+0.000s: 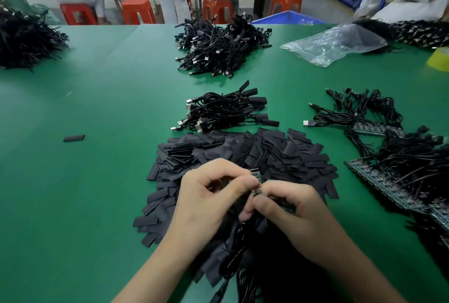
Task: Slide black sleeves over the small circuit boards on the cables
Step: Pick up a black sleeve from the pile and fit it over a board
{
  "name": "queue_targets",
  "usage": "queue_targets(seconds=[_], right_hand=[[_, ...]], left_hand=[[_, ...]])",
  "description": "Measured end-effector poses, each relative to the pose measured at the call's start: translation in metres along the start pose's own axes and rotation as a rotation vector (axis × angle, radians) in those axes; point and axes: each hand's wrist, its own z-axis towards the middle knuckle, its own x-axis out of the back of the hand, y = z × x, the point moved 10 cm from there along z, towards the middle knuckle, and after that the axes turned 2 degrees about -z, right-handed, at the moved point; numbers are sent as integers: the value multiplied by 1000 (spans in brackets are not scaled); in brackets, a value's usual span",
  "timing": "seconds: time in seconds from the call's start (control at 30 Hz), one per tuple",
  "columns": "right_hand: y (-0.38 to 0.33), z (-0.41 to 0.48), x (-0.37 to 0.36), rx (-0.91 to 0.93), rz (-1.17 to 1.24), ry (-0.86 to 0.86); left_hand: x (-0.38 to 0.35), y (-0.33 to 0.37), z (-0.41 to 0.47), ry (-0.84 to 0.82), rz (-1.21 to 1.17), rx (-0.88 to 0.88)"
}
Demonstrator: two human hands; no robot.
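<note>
Head view. Over the near middle of the green table (97, 108), just above a wide pile of black sleeves (218, 154), both hands close together. Curled fingers on the left hand (206, 195), thumb and forefinger pinching the upper part of a small circuit board (257, 184). Curled likewise on the right hand (291, 217), gripping the board's lower end. Board roughly upright between the fingertips, green face bare at the top; lower part hidden, so impossible to tell whether sleeved.

Trailing from under the hands toward the near edge, a black cable (233, 261). Beyond the pile, a bundle of sleeved cables (226, 110); farther back, a bigger heap of cables (218, 45). At the right, cables with bare boards (388, 156). Alone at the left, one stray sleeve (74, 138). Far right, a crumpled plastic bag (335, 42).
</note>
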Motion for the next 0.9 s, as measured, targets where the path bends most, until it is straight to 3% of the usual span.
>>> queue_targets(seconds=[0.13, 0.23, 0.33, 0.43, 0.57, 0.63, 0.77, 0.9], right_hand=[[2, 1, 23, -65, 459, 145], [12, -1, 42, -113, 853, 243], [23, -4, 62, -154, 937, 341], [30, -5, 70, -203, 700, 333], [25, -2, 58, -176, -49, 194], [24, -1, 45, -172, -247, 149], [29, -2, 29, -178, -324, 129], [30, -2, 33, -161, -239, 200]], left_hand=[[-3, -3, 3, -123, 506, -132], [-11, -15, -1, -256, 742, -149], [-18, -19, -4, -307, 902, -206], [-21, -18, -3, -300, 956, -241], [-23, -17, 0, -271, 992, -240], [-21, -17, 2, -251, 977, -223], [-18, -8, 1, -180, 966, -271], [-6, 3, 1, -65, 934, -308]])
